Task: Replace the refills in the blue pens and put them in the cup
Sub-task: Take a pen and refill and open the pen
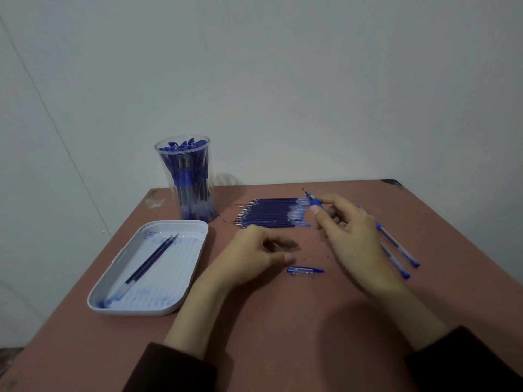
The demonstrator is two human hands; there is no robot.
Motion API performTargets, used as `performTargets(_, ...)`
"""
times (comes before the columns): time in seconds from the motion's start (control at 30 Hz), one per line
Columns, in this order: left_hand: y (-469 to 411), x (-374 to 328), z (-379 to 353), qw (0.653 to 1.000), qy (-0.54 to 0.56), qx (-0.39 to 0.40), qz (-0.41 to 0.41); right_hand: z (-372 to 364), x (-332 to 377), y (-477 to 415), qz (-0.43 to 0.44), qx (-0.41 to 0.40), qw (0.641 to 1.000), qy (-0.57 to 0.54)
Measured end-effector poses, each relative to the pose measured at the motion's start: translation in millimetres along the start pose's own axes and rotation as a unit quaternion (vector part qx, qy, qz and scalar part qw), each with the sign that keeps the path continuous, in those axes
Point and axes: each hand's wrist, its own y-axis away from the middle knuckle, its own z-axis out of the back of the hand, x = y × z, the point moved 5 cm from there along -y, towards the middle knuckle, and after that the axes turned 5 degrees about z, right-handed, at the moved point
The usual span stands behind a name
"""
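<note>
My right hand grips an uncapped blue pen, tip pointing up and to the far left, just above the right end of a row of several blue refills on the table. My left hand hovers low over the table with fingers loosely curled, holding nothing. A pen cap lies just right of its fingertips. The clear cup, full of blue pens, stands at the far left. Two more capped pens lie partly under my right hand.
A white tray at the near left holds two used refills and ink smears. The reddish table ends against a pale wall behind; its left edge runs diagonally past the tray.
</note>
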Motion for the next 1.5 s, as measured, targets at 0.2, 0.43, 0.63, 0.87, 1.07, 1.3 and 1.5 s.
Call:
performTargets(0.2,0.0,-3.0,7.4,0.992,0.078,-0.103,-0.01,-0.9,3.8,2.0,0.02,0.016,0.999,0.025)
performTargets(0.43,1.9,4.1,13.5,0.831,0.535,-0.141,0.054,-5.2,14.8,6.9,0.068,0.049,0.991,0.106)
performTargets(0.63,3.0,-1.1,7.8,0.858,0.496,-0.127,0.043,-7.2,15.6,7.6,0.095,0.064,0.985,0.126)
performTargets(0.87,2.3,-8.3,3.2,0.867,0.491,-0.091,0.008,-12.5,14.2,7.5,0.027,0.09,0.995,0.024)
performTargets(1.07,-0.6,-14.3,-3.1,0.838,0.541,-0.063,-0.009,-19.1,20.0,9.2,-0.01,0.119,0.988,-0.099)
performTargets(1.3,-2.0,-9.8,-11.6,0.854,0.518,-0.04,-0.001,-15.9,21.1,7.3,-0.014,0.094,0.989,-0.11)
performTargets(1.5,-1.0,-13.1,-9.0,0.854,0.518,-0.053,-0.014,-17.0,26.7,8.9,-0.051,0.126,0.967,-0.214)
